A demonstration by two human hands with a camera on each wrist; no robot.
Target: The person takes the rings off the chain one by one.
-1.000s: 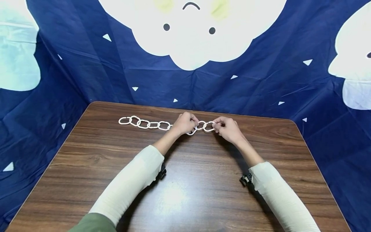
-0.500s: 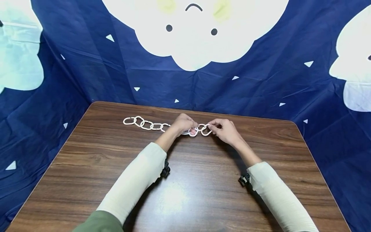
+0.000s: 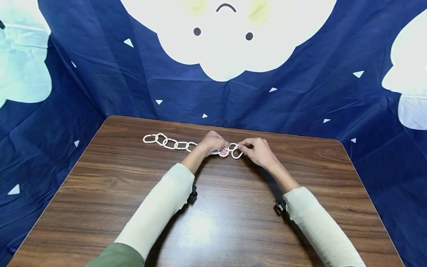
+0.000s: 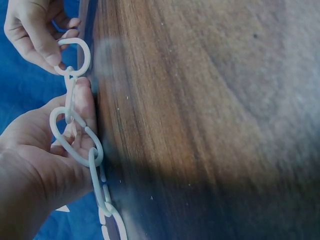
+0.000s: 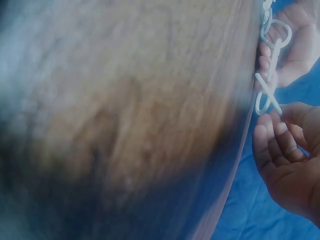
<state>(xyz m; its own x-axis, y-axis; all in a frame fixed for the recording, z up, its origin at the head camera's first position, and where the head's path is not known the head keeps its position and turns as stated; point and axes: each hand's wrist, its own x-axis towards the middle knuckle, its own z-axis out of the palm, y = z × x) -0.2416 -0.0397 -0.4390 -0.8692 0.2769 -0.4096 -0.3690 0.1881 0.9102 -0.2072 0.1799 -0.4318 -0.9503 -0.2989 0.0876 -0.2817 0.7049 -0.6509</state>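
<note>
Here's the white chain [image 3: 175, 145], strung out sideways near the far edge of the wooden counter [image 3: 240, 193], and I've got both hands on it towards its right-hand end. The fingers of my right hand [image 3: 259, 151] are closed to a pinch, thumb against fingertip, and in that pinch sits the end link [image 4: 88, 56], tilted, just beside my other hand. And the fingers of my left hand [image 3: 212, 142]? Curled in, gripping the chain only a little further along, with one loop lying against the palm side; exactly which link is between thumb and finger I can't tell. Part of the chain is hidden behind this hand and wrist.

Out to the left, a run of links lies on the counter, each hooked through the next in a slightly wavy line, the far loop well apart from my hands.

My arms reach in from the near side, pale sleeves [image 3: 160, 211] along both forearms, green cloth [image 3: 116, 256] higher up on the left one, and a small black device [image 3: 192, 194] by each wrist. Light glares off the wood between them. Behind it all, blue fabric [image 3: 293, 96] carries an upside-down white cloud [image 3: 227, 48].
</note>
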